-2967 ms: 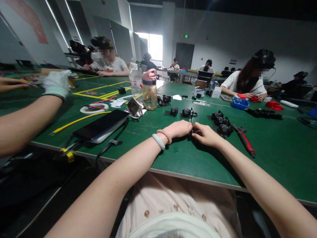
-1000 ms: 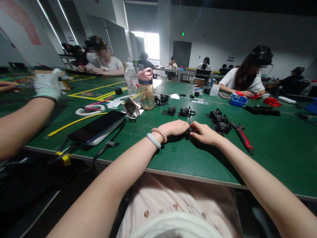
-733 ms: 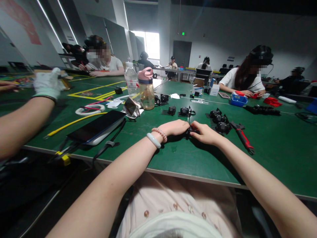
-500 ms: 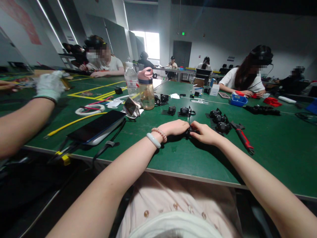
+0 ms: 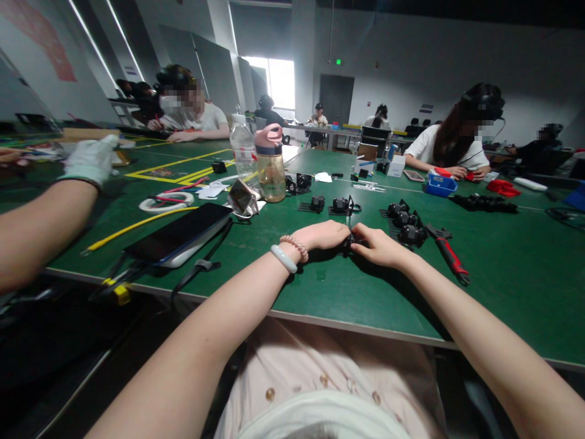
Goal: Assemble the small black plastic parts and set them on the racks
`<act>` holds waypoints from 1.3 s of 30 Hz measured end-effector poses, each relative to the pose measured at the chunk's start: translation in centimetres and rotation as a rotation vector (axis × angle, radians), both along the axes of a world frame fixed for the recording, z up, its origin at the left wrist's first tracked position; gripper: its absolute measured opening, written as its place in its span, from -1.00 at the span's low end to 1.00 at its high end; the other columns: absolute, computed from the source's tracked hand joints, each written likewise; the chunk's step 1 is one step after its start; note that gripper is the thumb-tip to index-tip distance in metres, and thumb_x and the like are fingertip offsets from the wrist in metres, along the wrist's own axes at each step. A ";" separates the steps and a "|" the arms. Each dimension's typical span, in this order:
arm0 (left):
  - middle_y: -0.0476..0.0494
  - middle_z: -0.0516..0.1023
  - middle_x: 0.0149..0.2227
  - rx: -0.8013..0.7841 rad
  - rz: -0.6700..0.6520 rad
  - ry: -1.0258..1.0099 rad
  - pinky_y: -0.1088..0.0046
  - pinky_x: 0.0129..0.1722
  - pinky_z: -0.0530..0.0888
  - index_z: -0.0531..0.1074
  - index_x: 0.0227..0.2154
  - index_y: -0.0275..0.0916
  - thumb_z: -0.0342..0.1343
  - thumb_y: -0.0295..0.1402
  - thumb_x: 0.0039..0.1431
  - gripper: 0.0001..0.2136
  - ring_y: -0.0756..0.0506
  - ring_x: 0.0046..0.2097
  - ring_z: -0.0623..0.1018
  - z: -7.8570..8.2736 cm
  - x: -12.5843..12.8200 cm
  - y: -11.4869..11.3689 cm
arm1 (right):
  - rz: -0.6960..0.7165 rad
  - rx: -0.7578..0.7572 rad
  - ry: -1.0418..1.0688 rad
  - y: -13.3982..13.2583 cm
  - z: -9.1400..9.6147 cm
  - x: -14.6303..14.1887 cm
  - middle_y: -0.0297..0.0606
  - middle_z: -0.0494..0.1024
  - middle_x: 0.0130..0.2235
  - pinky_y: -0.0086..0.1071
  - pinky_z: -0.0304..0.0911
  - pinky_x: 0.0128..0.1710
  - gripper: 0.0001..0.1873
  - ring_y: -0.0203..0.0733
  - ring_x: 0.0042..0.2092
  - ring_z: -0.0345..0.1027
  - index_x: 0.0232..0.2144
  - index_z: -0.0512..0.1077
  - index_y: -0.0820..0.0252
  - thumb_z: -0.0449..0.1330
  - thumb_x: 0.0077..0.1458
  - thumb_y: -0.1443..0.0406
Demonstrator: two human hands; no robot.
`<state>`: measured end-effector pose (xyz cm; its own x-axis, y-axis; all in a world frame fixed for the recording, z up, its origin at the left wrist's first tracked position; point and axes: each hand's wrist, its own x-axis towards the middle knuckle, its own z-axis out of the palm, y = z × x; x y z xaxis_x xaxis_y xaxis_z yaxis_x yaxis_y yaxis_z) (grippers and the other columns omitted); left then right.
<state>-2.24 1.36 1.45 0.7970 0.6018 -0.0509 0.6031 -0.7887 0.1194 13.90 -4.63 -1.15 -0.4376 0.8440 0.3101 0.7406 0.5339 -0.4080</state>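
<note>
My left hand and my right hand meet over the green table. Between them is a small black part, mostly covered by my fingers, and both hands are closed on it. Its exact kind cannot be made out. Just beyond my hands lie two black assemblies, one on the left and one with an upright piece. To the right of my right hand sits a cluster of similar black assemblies. Next to that cluster lies an adjustable wrench with a red and black handle.
Left of my arms are a black-screened device, a yellow cable, a pink-lidded drink bottle and a clear plastic bottle. A co-worker's gloved hand is at far left. A blue bin stands at the back right.
The co-worker's gloved hand at far left has shifted slightly. My own hands and the black part look the same.
</note>
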 end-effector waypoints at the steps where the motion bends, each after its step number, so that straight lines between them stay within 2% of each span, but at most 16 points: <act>1: -0.17 0.46 -0.33 0.009 -0.014 -0.001 0.50 -0.41 0.26 0.35 -0.42 -0.33 -0.36 -0.27 0.13 -0.62 -0.03 -0.38 0.41 -0.1 0.0 0.1 | 0.001 -0.001 0.001 0.0 0.0 0.0 -0.26 0.39 -0.37 -0.43 0.12 -0.35 -0.84 -0.27 -0.34 0.26 -0.36 0.16 0.20 0.00 -0.04 0.25; 15: -0.15 0.45 -0.32 0.025 -0.047 -0.005 0.50 -0.41 0.25 0.34 -0.41 -0.31 -0.37 -0.26 0.12 -0.61 -0.03 -0.38 0.40 -0.3 -0.1 0.3 | 0.012 0.007 0.001 0.0 0.0 0.0 -0.27 0.38 -0.36 -0.43 0.13 -0.35 -0.84 -0.26 -0.33 0.27 -0.36 0.15 0.19 0.00 -0.04 0.25; 22: -0.15 0.44 -0.32 -0.023 -0.036 -0.025 0.50 -0.42 0.24 0.33 -0.43 -0.31 -0.40 -0.23 0.12 -0.60 -0.02 -0.39 0.39 -0.4 -0.2 0.4 | 0.009 0.003 0.002 -0.1 0.0 0.0 -0.26 0.38 -0.36 -0.42 0.13 -0.34 -0.84 -0.26 -0.33 0.27 -0.36 0.15 0.19 0.00 -0.04 0.25; 32: -0.14 0.41 -0.28 -0.009 0.074 -0.087 0.47 -0.35 0.25 0.27 -0.32 -0.28 -0.36 -0.19 0.11 -0.65 -0.05 -0.31 0.38 0.3 -0.4 -0.3 | 0.008 -0.011 0.019 -0.2 0.1 -0.1 -0.26 0.39 -0.34 -0.40 0.14 -0.32 -0.82 -0.25 -0.31 0.28 -0.32 0.18 0.20 0.01 -0.04 0.27; 39: -0.12 0.36 -0.26 -0.012 -0.080 -0.226 0.50 -0.26 0.26 0.23 -0.28 -0.29 -0.22 -0.12 0.05 -0.66 -0.02 -0.27 0.36 0.5 -0.1 -1.2 | 0.034 -0.008 0.036 -0.1 0.1 -0.1 -0.21 0.39 -0.22 -0.38 0.14 -0.26 -0.69 -0.21 -0.23 0.28 -0.18 0.17 0.21 0.01 -0.05 0.32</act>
